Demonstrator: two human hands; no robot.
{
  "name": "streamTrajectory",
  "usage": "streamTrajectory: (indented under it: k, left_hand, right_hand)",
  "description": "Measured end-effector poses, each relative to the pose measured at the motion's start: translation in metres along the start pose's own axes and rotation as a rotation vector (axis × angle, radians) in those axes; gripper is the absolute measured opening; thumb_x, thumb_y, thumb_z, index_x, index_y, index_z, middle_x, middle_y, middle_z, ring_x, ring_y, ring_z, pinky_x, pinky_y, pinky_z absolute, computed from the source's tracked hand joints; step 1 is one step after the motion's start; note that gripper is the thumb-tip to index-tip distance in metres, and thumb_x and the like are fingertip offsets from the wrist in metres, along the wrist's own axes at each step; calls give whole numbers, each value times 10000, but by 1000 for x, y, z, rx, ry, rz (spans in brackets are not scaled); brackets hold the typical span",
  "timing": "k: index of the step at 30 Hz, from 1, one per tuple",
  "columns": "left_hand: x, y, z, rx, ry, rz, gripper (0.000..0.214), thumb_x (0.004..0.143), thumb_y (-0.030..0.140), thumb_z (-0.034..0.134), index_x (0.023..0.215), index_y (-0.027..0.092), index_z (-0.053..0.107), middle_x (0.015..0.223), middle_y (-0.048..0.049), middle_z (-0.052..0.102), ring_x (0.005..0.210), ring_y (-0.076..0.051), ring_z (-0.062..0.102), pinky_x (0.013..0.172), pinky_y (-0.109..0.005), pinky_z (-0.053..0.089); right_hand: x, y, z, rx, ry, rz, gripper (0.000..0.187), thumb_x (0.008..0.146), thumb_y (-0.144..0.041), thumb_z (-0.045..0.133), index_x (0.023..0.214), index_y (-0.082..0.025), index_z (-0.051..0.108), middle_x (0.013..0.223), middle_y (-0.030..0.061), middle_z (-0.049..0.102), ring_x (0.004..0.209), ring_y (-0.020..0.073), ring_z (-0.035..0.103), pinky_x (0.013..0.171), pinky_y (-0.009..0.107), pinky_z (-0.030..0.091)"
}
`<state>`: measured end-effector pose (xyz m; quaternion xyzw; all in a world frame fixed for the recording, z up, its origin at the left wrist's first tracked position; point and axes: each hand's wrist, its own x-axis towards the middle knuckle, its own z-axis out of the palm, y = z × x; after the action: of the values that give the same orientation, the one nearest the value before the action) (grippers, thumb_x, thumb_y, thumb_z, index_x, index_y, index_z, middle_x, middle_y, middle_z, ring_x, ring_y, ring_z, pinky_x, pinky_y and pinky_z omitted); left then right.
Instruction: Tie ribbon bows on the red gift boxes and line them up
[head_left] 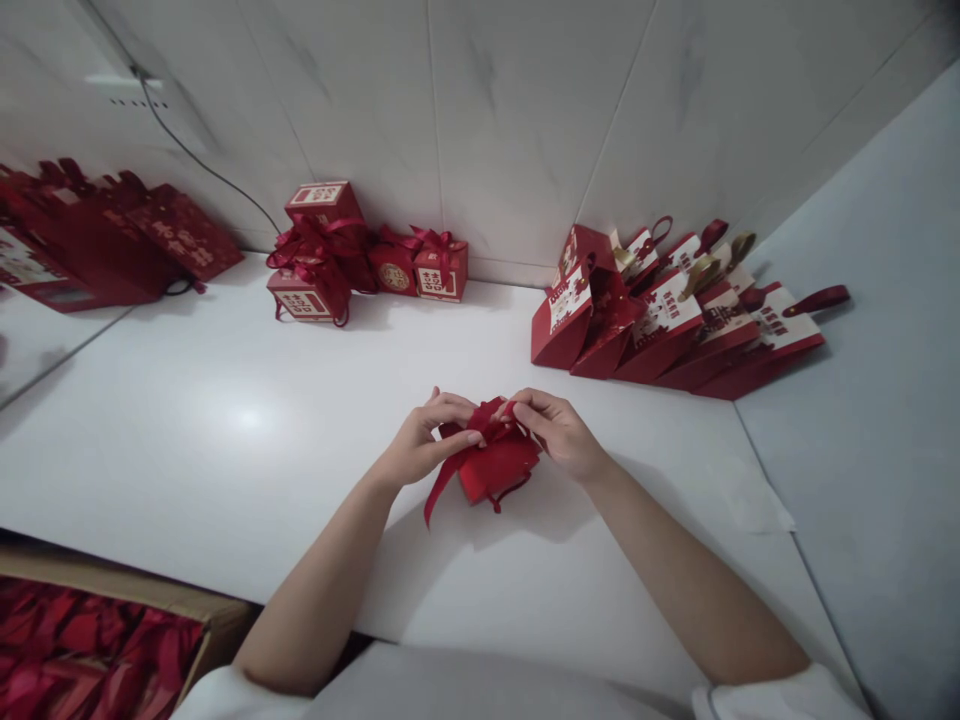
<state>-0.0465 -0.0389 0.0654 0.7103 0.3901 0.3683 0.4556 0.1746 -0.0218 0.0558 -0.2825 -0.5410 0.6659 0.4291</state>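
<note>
A small red gift box (499, 468) rests on the white table in front of me. Dark red ribbon (448, 480) is gathered over its top, one tail hanging down its left side onto the table. My left hand (429, 437) pinches the ribbon from the left, thumb along the near side. From the right, my right hand (561, 430) has thumb and fingertips closed on a loop of the same ribbon. A thin dark red cord dangles at the box's near right corner. The fingers partly hide the middle of the bow.
Red boxes with bows (322, 265) are stacked by the tiled wall. At the right back stand several red bags (667, 315) with ribbon handles; more bags (97, 245) are at the far left. A carton (217, 625) of red ribboned items sits below the table's front-left edge.
</note>
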Motion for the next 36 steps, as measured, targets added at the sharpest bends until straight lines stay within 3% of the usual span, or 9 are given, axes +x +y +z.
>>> streamTrajectory:
  k: [5,11,17,23,27,31,34,36]
  left_hand:
    - [1,-3,0,-11,-12,-10,156,849,334,688,924,214,753,877,-80,746,1040,-239,591,1063,-465,289]
    - [0,-2,0,-27,-22,-29,151,849,334,690,928,228,761,872,-79,740,1056,-241,582,940,-413,393]
    - [-1,-3,0,-33,-6,-38,155,846,330,694,941,225,755,950,-85,735,1035,-234,589,916,-402,414]
    - [-1,-3,0,9,-18,-27,205,859,324,676,1030,226,729,989,-87,728,1048,-232,591,991,-439,384]
    - [-2,-2,0,43,-39,-14,212,863,323,667,1047,235,722,1051,-86,711,1070,-229,579,1014,-448,378]
    - [-3,-3,0,65,-32,-7,218,870,318,650,1062,238,715,1060,-87,699,1097,-235,568,1019,-450,382]
    - [-3,-2,0,79,-36,0,216,879,329,635,1059,236,709,1067,-88,697,1093,-238,570,1040,-467,364]
    - [-2,0,1,93,-43,4,197,880,335,632,1033,232,700,1066,-82,696,1082,-232,578,1078,-490,322]
  right_hand:
    - [-3,-9,-4,-212,-66,-50,186,859,-397,672,801,-233,738,1003,45,647,1028,198,596,977,362,435]
    - [-7,-22,-10,-430,-55,16,154,812,-389,719,852,-246,759,870,36,685,860,192,628,852,349,484]
    - [-11,-30,-10,-429,-76,66,258,794,-332,739,1041,-256,742,913,25,722,879,190,642,858,343,500]
    - [-11,-21,3,-500,-69,-33,230,858,-287,666,1076,-291,737,985,33,707,935,190,642,818,321,517]
    - [-8,-11,9,-592,-39,-133,243,895,-281,631,1118,-325,715,1032,11,735,964,186,652,1009,404,440]
    - [-7,-3,15,-659,43,-207,160,892,-260,635,997,-328,735,980,-18,762,952,188,674,1134,468,310]
    - [-9,-2,20,-663,119,-227,87,871,-254,655,936,-294,697,912,-16,752,897,187,681,1098,467,353]
    - [-11,-4,24,-634,167,-195,135,847,-255,679,973,-271,635,847,-13,731,839,186,684,1009,438,434]
